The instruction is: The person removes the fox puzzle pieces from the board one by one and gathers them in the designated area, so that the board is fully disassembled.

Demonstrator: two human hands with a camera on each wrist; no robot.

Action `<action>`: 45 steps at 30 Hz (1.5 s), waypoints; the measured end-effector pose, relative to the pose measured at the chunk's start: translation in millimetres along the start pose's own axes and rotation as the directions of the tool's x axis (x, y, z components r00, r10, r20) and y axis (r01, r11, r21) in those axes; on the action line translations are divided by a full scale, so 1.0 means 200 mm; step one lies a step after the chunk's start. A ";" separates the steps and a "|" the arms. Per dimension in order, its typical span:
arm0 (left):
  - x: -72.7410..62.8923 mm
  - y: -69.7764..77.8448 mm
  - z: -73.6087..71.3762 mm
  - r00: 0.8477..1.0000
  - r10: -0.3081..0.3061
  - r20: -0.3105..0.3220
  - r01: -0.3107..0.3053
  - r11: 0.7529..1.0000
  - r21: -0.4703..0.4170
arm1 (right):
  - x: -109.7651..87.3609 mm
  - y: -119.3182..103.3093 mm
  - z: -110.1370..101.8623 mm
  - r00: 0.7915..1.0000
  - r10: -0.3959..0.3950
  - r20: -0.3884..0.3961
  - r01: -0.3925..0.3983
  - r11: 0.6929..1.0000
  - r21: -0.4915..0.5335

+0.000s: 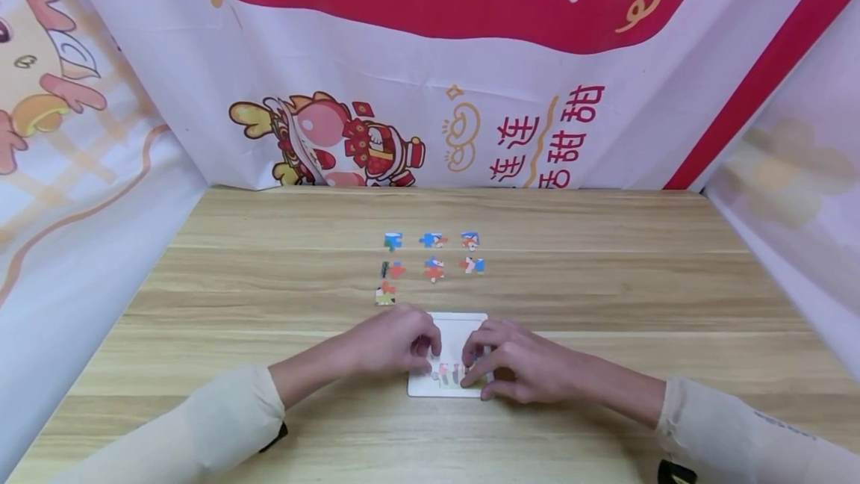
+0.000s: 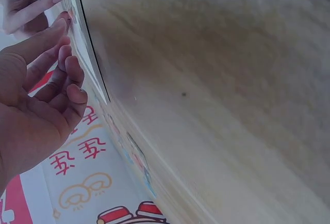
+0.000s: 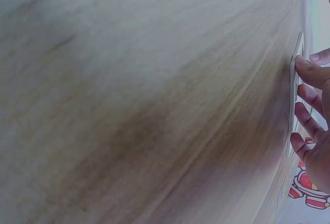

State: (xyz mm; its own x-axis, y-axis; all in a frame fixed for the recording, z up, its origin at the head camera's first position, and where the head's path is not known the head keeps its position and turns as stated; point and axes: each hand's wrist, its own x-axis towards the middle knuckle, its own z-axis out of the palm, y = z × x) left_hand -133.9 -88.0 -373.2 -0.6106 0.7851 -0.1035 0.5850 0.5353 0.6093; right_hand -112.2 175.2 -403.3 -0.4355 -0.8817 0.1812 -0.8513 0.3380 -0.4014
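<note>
A white puzzle tray (image 1: 452,338) lies on the table in front of me, with joined puzzle pieces (image 1: 452,375) along its near side. My left hand (image 1: 401,338) is at the tray's left edge, fingers loosely bent. In the left wrist view, the thumb and fingertips of this left hand (image 2: 46,79) come close to the tray (image 2: 85,43); no held piece shows. My right hand (image 1: 520,361) rests over the tray's right side, its fingertips touching the pieces and covering some. In the right wrist view, the right hand (image 3: 314,108) has spread, slightly bent fingers along the tray's edge.
Loose puzzle pieces lie in rows beyond the tray, among them a blue and green piece (image 1: 393,240), a fox-face piece (image 1: 470,240) and an orange and yellow piece (image 1: 386,293). A printed cloth (image 1: 403,58) hangs behind the wooden table (image 1: 605,260).
</note>
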 end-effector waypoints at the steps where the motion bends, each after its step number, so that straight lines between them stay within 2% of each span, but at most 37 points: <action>1: 0.00 0.00 0.00 1.000 -0.002 0.003 0.002 1.000 -0.002 | 0.00 0.00 0.00 1.000 0.005 0.001 -0.005 1.000 0.000; 7: 0.00 0.02 0.02 1.000 -0.008 0.006 0.008 1.000 -0.007 | -0.01 -0.01 -0.01 1.000 0.003 -0.014 -0.003 1.000 -0.017; 13: 0.00 0.03 0.04 1.000 -0.028 -0.002 0.028 1.000 0.012 | -0.04 -0.01 -0.02 0.998 0.063 -0.029 -0.063 0.998 0.001; 23: 0.02 0.04 0.07 0.998 -0.063 -0.015 0.063 0.997 0.043 | -0.06 0.00 -0.01 0.994 0.106 -0.033 -0.104 0.994 0.044; 35: 0.03 0.05 0.08 0.992 -0.123 0.002 0.123 0.992 -0.036 | -0.05 0.00 -0.01 0.991 0.132 -0.037 -0.128 0.987 0.094; 45: 0.04 0.05 0.08 0.991 -0.135 0.010 0.135 0.989 -0.067 | -0.05 0.00 -0.01 0.989 0.142 -0.030 -0.138 0.984 0.111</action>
State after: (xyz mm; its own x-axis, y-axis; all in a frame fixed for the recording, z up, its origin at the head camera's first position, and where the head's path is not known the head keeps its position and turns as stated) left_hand -125.2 -71.6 -381.1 -0.6784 0.7089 -0.1929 0.4599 0.6146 0.6409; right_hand -108.1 184.7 -402.7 -0.5602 -0.8148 0.1491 -0.7455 0.4175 -0.5196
